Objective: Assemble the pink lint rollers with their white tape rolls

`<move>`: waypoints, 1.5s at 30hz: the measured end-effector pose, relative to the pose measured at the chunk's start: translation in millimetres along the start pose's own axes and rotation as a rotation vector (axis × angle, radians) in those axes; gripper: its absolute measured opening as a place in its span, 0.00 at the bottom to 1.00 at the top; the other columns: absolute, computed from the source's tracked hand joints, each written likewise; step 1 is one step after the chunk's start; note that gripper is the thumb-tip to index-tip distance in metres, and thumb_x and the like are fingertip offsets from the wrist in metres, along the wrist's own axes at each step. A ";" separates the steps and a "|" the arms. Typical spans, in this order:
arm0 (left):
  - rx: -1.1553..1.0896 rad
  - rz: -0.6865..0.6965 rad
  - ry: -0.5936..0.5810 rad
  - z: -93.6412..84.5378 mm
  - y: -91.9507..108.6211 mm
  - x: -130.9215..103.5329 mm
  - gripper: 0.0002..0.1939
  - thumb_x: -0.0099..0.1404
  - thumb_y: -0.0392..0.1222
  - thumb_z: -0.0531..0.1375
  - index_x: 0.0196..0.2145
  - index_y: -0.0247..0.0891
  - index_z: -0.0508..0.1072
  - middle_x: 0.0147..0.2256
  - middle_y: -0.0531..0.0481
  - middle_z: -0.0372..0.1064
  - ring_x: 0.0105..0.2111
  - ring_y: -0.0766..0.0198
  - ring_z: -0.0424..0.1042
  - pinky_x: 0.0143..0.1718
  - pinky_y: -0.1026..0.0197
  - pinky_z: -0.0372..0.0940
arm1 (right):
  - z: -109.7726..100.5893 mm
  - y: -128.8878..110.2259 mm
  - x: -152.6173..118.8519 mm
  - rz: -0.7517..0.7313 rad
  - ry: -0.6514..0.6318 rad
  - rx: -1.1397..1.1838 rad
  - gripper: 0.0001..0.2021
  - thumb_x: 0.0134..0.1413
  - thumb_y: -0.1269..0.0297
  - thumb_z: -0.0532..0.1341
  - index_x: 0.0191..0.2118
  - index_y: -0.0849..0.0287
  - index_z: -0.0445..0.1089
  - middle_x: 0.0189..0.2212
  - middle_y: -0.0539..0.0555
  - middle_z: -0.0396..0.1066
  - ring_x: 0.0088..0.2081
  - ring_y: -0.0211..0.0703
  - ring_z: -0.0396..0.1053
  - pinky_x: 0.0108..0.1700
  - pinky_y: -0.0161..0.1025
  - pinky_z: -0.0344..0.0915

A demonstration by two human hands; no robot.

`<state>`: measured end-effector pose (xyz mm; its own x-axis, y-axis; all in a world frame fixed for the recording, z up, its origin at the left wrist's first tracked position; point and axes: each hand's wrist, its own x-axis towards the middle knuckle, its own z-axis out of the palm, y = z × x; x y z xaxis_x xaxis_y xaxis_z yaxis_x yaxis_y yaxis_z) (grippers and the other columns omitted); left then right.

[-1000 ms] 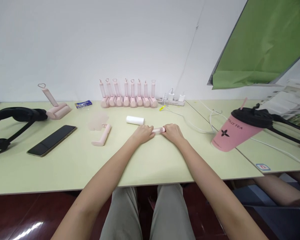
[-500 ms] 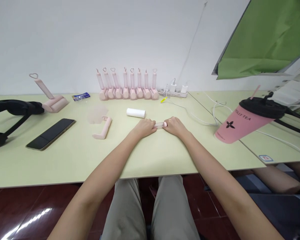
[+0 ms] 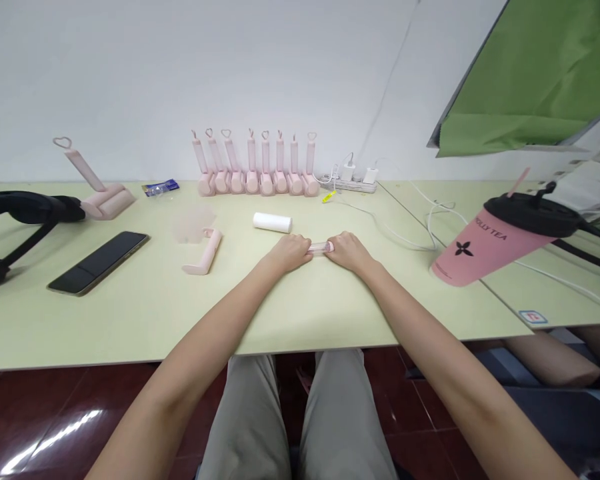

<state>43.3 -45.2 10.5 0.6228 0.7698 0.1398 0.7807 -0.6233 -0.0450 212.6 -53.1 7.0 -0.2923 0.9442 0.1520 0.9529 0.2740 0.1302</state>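
My left hand (image 3: pixel 290 253) and my right hand (image 3: pixel 351 251) are both closed around a clear, pinkish lint roller handle (image 3: pixel 319 248), one at each end, low over the table. Only the handle's see-through middle and a pink ring by my right hand show; fingers hide the ends. Just behind my left hand lies a white sticky roll (image 3: pixel 273 223). Farther left rests a pink L-shaped roller frame (image 3: pixel 209 253), with a translucent pale pink piece (image 3: pixel 194 223) beside it. Along the wall stands a row of several pink lint rollers (image 3: pixel 266 181) with upright handles.
At left are a phone (image 3: pixel 100 262), a black headset-like object (image 3: pixel 35 212), another lint roller (image 3: pixel 108 201) and a blue packet (image 3: pixel 160 188). A power strip (image 3: pixel 356 185) with white cables sits at the back. A tilted pink cup (image 3: pixel 495 243) is at right; a person's leg shows beyond.
Both hands keep their grip on the handle and stay almost in place. The camera view has shifted slightly; nothing on the table has visibly been moved.
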 end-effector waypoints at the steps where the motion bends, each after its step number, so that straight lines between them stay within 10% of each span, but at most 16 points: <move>1: 0.002 -0.006 -0.006 -1.1 1.7 -0.2 0.15 0.61 0.42 0.49 0.38 0.29 0.69 0.34 0.40 0.69 0.37 0.58 0.69 0.38 0.60 0.60 | 0.0 0.1 -0.1 0.002 -0.005 -0.007 0.18 0.54 0.61 0.48 0.34 0.65 0.72 0.31 0.63 0.71 0.33 0.46 0.67 0.33 0.36 0.54; 31: 0.092 -0.026 0.125 -1.4 7.4 3.2 0.10 0.62 0.34 0.46 0.38 0.31 0.64 0.27 0.42 0.66 0.32 0.58 0.69 0.30 0.60 0.61 | -12.2 -4.9 -3.4 0.025 0.117 0.144 0.10 0.50 0.65 0.53 0.36 0.60 0.67 0.33 0.55 0.70 0.35 0.42 0.66 0.34 0.35 0.55; 40: 0.096 0.004 0.490 -17.9 5.2 1.4 0.15 0.63 0.35 0.46 0.47 0.41 0.60 0.49 0.42 0.60 0.49 0.58 0.61 0.51 0.52 0.53 | -5.3 6.2 0.9 0.036 0.262 0.629 0.11 0.49 0.57 0.57 0.37 0.55 0.67 0.29 0.48 0.70 0.30 0.37 0.65 0.33 0.32 0.57; 45: -0.171 -0.482 0.757 0.6 -25.5 5.6 0.31 0.62 0.54 0.45 0.56 0.30 0.48 0.58 0.31 0.45 0.59 0.50 0.44 0.55 0.42 0.44 | 2.7 34.5 -0.4 0.396 0.298 0.563 0.12 0.49 0.56 0.56 0.39 0.53 0.68 0.36 0.51 0.70 0.37 0.41 0.66 0.33 0.33 0.57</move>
<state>26.8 -24.9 11.8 -0.0170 0.6941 0.7197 0.8914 -0.3156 0.3254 245.7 -43.6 8.8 0.1475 0.9240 0.3529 0.8657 0.0520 -0.4978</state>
